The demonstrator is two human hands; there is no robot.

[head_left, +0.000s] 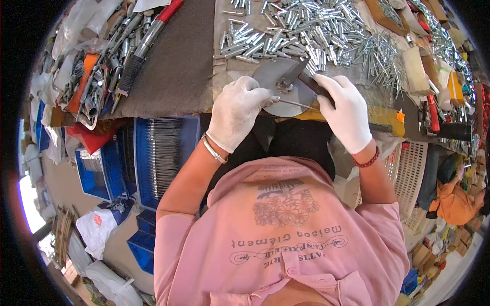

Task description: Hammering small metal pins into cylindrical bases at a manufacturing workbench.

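Both hands gloved white, working at the near edge of a grey-topped bench (173, 66). Left hand (236, 112) curled closed, fingertips pinching a thin metal rod (295, 104) that runs across to the right hand. Right hand (346, 109) closed round a dark flat tool handle (312, 84), fingers wrapped over it. Between the 2 hands, touching both: a round metal disc w/ angled plate (280, 81), sitting right on the bench edge; rod lies across the disc's lower part.

Just beyond the disc, further onto the bench: big heap of small silver pins/sleeves (306, 30), spread wide. Left of the disc, well apart: pile of hand tools w/ red & black grips (138, 46). Below the bench, left of the disc: blue trays (163, 158) stacked w/ thin metal rods. Right of the disc: white slotted plastic crate (411, 173), & past it a person in orange (454, 201), seated low. Floor cluttered w/ bags & boxes.
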